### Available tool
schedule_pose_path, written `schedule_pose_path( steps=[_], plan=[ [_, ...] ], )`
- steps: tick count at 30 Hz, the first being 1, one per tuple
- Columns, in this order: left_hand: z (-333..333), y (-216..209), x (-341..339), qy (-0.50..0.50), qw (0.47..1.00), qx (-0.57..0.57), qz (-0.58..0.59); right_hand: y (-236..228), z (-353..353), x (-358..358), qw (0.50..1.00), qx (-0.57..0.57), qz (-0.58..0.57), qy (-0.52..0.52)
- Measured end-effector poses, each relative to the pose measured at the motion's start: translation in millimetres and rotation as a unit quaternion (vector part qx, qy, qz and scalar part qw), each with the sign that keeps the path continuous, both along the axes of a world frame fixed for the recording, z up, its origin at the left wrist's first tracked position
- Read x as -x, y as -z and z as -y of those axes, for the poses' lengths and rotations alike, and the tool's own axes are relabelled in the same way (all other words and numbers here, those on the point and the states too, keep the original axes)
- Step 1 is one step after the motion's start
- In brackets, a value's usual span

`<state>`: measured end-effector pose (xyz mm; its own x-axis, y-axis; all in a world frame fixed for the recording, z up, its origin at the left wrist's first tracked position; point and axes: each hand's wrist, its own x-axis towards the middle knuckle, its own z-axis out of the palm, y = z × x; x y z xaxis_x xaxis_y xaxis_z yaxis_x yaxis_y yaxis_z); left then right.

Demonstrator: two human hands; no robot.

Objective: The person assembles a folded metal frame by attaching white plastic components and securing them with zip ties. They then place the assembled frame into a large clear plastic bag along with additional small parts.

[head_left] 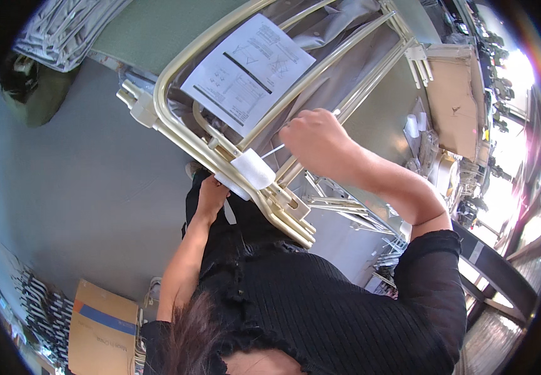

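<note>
So, going by clock positions around the middle of the view, the folded cream tubular metal frame (189, 132) runs from dead centre up toward 12 and 1 o'clock, its upper part over the green table (139, 37) and its near corner sticking out past the edge. A white wrap (255, 169) sits around the tubing just off the middle, toward 7 o'clock from it. Right hand (320, 140) is at about 1 to 2 o'clock, clenched on one end of a thin white strip (273, 151) that slants down to the wrap; can't tell if it's a cord or a tie. Left hand (211, 199) is at 9 o'clock, low against the frame's underside with fingers curled, but they're partly hidden, so no clue whether it's really gripping. Lying on the frame around 12 is a printed instruction sheet (248, 72) with line drawings, and crumpled grey fabric (339, 28) shows under the tubes near 1. There's also a cardboard box (451, 100) at 2 and a brown carton with a blue band (105, 340) between 7 and 8.
</note>
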<state>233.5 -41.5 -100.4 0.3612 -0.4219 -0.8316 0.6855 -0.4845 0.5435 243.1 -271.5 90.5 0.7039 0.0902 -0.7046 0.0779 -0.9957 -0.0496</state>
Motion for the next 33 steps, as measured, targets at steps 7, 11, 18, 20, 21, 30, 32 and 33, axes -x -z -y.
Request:
schedule_pose_path(
  steps=[7, 11, 18, 20, 21, 30, 32, 33],
  plan=[
    [4.0, -2.4, 0.6, 0.002, 1.0, -0.011, -0.02, -7.7, -26.6, 7.1, 0.992, -0.005, 0.117, -0.057],
    [1.2, 10.3, 5.8, 0.004, 1.0, -0.026, -0.01, -13.4, -29.8, 6.4, 0.992, -0.02, 0.108, -0.067],
    [-18.8, -30.5, -11.1, 0.214, 0.95, -0.073, 0.213, -34.6, -24.1, -5.2, 0.982, -0.188, -0.02, -0.009],
    [-21.1, -53.1, -14.7, 0.216, 0.944, -0.053, 0.246, -31.9, -24.0, -12.4, 0.927, -0.352, -0.09, 0.097],
    [-26.2, -56.1, -11.8, 0.201, 0.95, -0.043, 0.233, -19.5, -23.1, -9.7, 0.904, -0.401, -0.089, 0.115],
    [-37.2, -60.4, 7.0, 0.045, 0.961, 0.117, 0.247, 46.4, -51.5, 18.1, 0.873, -0.46, 0.045, 0.156],
    [-38.5, -55.4, 11.0, -0.001, 0.959, 0.18, 0.221, 50.7, -54.7, 19.1, 0.878, -0.452, 0.052, 0.149],
    [-39.4, -55.3, 12.9, -0.021, 0.964, 0.202, 0.171, 51.0, -56.4, 19.0, 0.882, -0.444, 0.053, 0.148]
  ],
)
